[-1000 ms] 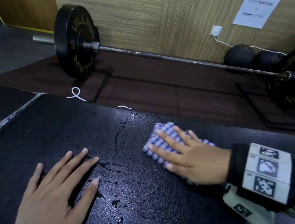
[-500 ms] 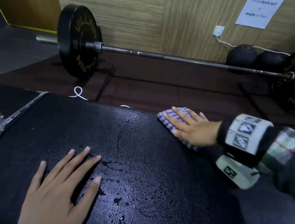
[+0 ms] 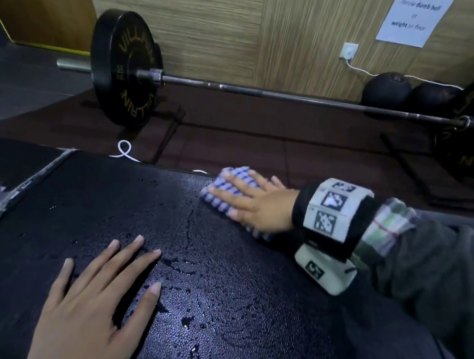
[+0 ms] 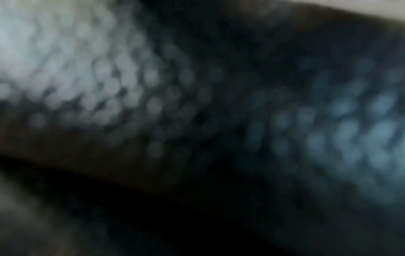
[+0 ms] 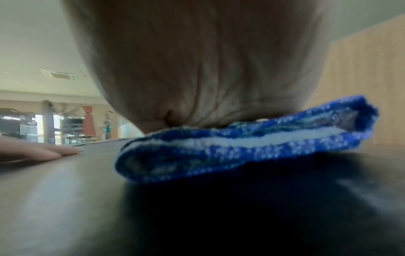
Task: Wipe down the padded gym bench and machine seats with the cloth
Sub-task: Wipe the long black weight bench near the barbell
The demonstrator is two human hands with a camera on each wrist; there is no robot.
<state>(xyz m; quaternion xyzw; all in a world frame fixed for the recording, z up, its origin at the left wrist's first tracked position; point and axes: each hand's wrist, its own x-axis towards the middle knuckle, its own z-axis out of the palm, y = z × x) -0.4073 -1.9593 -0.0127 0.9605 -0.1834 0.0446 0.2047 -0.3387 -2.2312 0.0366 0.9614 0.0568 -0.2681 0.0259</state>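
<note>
A black padded bench (image 3: 215, 296) fills the lower half of the head view, wet with droplets and streaks. A folded blue-and-white checked cloth (image 3: 229, 184) lies at its far edge. My right hand (image 3: 253, 203) presses flat on the cloth with straight fingers. From the right wrist view the cloth (image 5: 241, 143) sits squashed under my palm (image 5: 197, 69) on the pad. My left hand (image 3: 102, 297) rests flat on the near part of the bench, fingers spread, holding nothing. The left wrist view is dark and blurred, showing only the pad's grain.
A barbell (image 3: 270, 94) with black plates (image 3: 124, 67) lies on the floor mat beyond the bench. Two dark balls (image 3: 387, 89) sit by the wood wall. A white cable (image 3: 124, 149) loops near the bench's far edge. A seam (image 3: 19, 191) divides the pad at left.
My right hand slid the cloth away from me to the bench's far edge, then slightly left. My left hand has stayed in place on the pad.
</note>
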